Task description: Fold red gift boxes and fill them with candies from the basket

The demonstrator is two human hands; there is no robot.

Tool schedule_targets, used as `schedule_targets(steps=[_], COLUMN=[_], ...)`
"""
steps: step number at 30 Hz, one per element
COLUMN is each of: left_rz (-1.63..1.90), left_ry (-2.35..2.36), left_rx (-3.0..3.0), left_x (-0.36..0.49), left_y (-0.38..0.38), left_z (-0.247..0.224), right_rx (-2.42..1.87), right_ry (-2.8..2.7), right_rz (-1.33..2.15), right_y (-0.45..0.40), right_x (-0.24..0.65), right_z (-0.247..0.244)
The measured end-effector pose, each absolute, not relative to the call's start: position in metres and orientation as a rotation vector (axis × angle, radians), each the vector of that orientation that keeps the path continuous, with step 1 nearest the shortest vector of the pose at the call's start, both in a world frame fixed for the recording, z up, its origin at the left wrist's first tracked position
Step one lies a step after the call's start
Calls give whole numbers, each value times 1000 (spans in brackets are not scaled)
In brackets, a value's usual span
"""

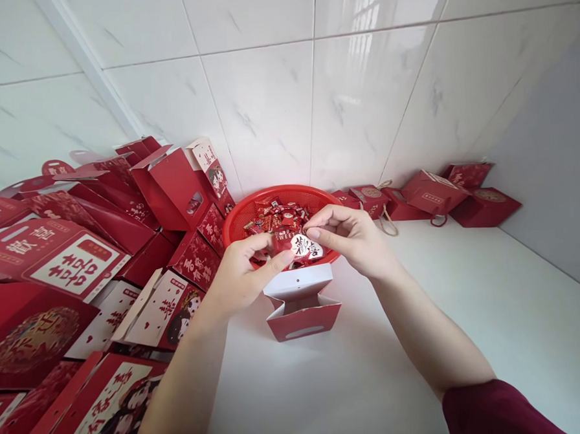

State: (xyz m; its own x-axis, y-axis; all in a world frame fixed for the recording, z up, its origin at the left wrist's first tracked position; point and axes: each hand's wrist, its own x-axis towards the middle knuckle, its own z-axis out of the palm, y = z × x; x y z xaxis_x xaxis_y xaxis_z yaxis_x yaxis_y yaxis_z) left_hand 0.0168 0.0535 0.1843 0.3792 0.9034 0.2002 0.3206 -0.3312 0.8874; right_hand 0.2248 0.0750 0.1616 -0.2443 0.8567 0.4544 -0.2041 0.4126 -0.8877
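Between my left hand (244,271) and my right hand (356,239) is a small red candy packet (306,246) with a white patch and dark lettering. Thumb and fingers of each hand pinch it at opposite sides. It is held up over the front of a red plastic basket (230,221) of wrapped candies (283,216). Just below the hands stands a red gift box (303,323) on the white table, its top open and its pale flap raised toward the basket. What lies inside the box cannot be made out.
Many red and white gift boxes (166,314) are piled along the left side. Against the tiled wall (265,114) at the right stand several closed red boxes (434,193), some with cord handles (387,221). The white table (493,297) extends to the right.
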Motion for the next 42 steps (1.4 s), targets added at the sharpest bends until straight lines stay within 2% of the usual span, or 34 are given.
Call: schedule_targets(steps=[4, 10, 19, 28, 37, 42], left_rz=[884, 842, 866, 1019, 1026, 1015], left_ry=[943, 883, 936, 831, 853, 1020], left_rx=[1696, 1605, 1663, 1668, 1757, 1944], left_x=[16, 20, 17, 23, 23, 18], left_y=[56, 58, 59, 56, 56, 53], left_z=[180, 176, 169, 173, 173, 178], right_rx=[-643, -540, -681, -645, -606, -662], right_ry=[-1562, -1592, -1677, -1759, -1739, -1794], right_rz=[1231, 1190, 886, 1032, 1150, 963], right_y=[74, 71, 63, 63, 65, 62], right_x=[225, 223, 219, 219, 216, 222], right_z=[164, 163, 159, 157, 151, 162])
